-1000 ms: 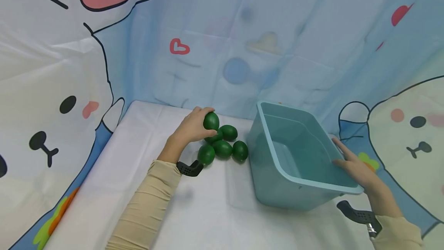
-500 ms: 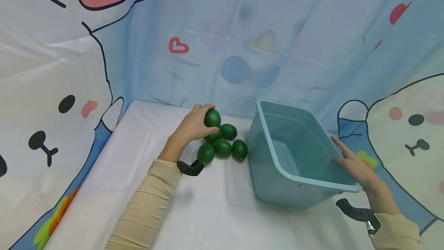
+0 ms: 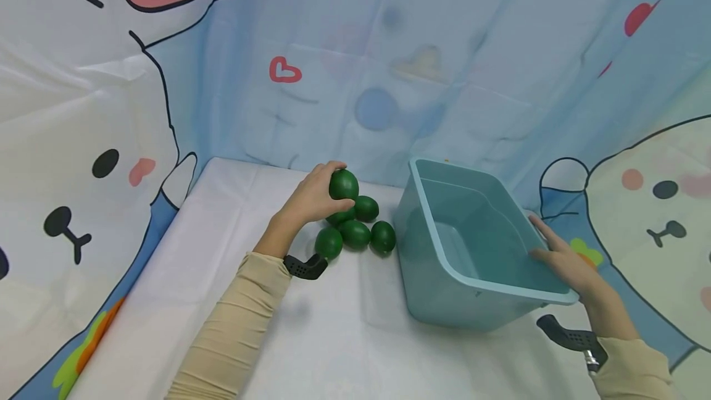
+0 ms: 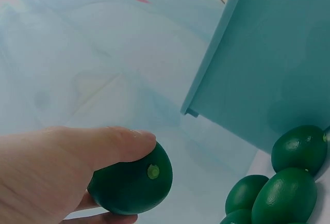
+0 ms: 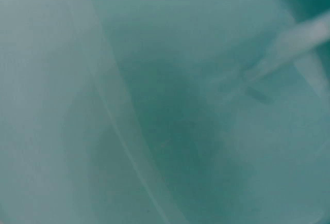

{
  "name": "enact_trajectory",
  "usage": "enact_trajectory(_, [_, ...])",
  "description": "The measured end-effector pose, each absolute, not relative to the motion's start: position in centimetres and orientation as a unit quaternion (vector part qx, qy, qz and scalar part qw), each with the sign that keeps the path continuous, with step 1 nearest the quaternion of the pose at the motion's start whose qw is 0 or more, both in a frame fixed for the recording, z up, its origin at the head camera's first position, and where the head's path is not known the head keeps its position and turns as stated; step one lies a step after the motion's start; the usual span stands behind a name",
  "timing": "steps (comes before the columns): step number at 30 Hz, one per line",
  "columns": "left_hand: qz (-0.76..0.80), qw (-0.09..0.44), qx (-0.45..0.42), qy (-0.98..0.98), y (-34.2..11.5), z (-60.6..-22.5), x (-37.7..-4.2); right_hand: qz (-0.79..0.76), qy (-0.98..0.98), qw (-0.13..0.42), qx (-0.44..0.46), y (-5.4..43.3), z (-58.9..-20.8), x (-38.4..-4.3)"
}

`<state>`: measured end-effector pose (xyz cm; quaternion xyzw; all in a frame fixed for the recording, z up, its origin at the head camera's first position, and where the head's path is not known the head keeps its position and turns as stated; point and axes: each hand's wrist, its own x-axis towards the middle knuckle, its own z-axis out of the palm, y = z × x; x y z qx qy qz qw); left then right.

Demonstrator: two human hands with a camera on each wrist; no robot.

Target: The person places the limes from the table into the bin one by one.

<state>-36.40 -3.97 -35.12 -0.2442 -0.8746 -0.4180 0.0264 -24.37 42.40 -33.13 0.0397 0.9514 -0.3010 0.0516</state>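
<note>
Between the thumb and fingers of my left hand (image 3: 312, 197) is a dark green lime (image 3: 344, 185), held above the others. In the left wrist view this lime (image 4: 136, 188) shows its pale stem end, with my thumb lying across its top. Several more limes (image 3: 355, 235) cluster on the white cloth just below and right of that hand. To their right is a deep, empty teal plastic bin (image 3: 444, 301), tilted a little. My right hand (image 3: 569, 269) grips its right rim, the thumb inside and the fingers partly hidden outside. The right wrist view is mostly blurred teal plastic.
White cloth (image 3: 333, 338) covers the table. A light blue curtain (image 3: 311, 11) with cartoon prints hangs close behind, and printed cartoon sheets flank both sides. The bin's left wall stands right beside the nearest lime.
My left hand has moved slightly right and up with the lime, away from the cluster. The right hand keeps its grip on the bin, and the bin stays in place.
</note>
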Motion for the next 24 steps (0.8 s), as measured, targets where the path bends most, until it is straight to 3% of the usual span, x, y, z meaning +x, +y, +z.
enact_trajectory(24, [-0.449, 0.032, -0.238, -0.861, -3.74, -35.1, -36.39, -0.313, 0.947, 0.055, 0.039, 42.42, -33.05, -24.55])
